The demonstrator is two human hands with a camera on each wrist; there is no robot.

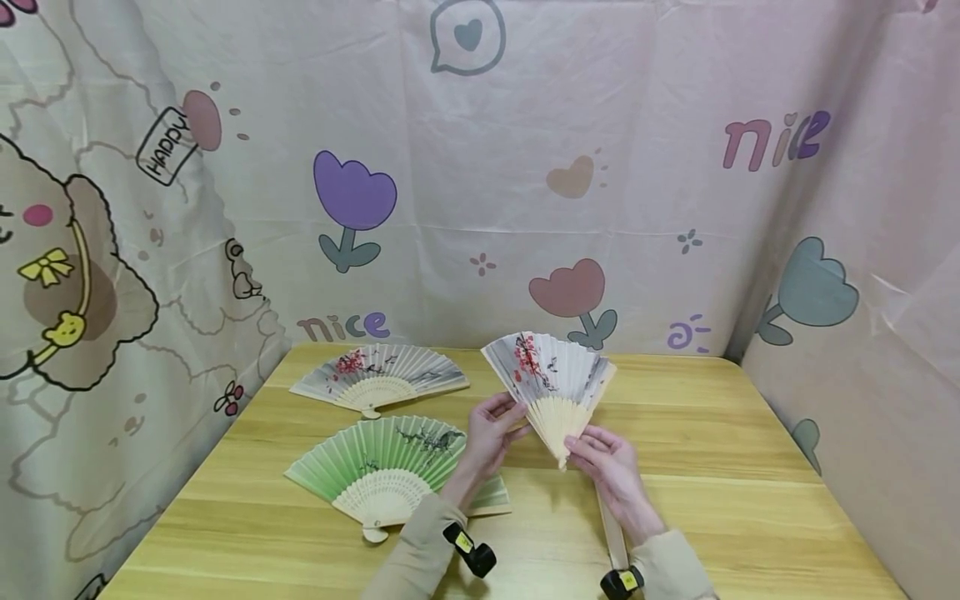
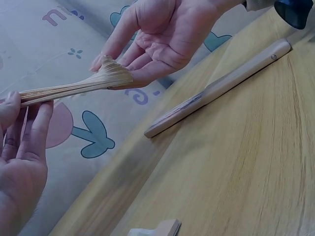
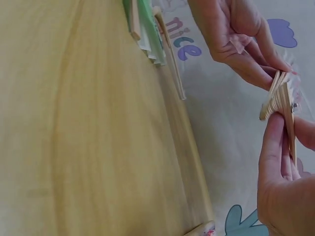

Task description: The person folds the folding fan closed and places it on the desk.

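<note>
A partly spread folding fan (image 1: 558, 371), white-grey with red blossoms and pale wooden ribs, is held above the table between both hands. My left hand (image 1: 491, 433) pinches its left edge, where the leaf meets the ribs. At the pivot end, my right hand (image 1: 611, 471) grips the ribs between thumb and fingers. The left wrist view shows the ribs (image 2: 74, 91) nearly edge-on, running from one hand to the other. Beneath my right hand a folded fan (image 2: 221, 88) lies on the table, its wooden guard facing up.
Left on the wooden table (image 1: 735, 467) lie two spread fans: a grey one (image 1: 378, 387) with red blossoms at the back, and a green one (image 1: 375, 479) in front, partly behind my left forearm. A printed curtain (image 1: 480, 192) hangs behind the table and along both sides.
</note>
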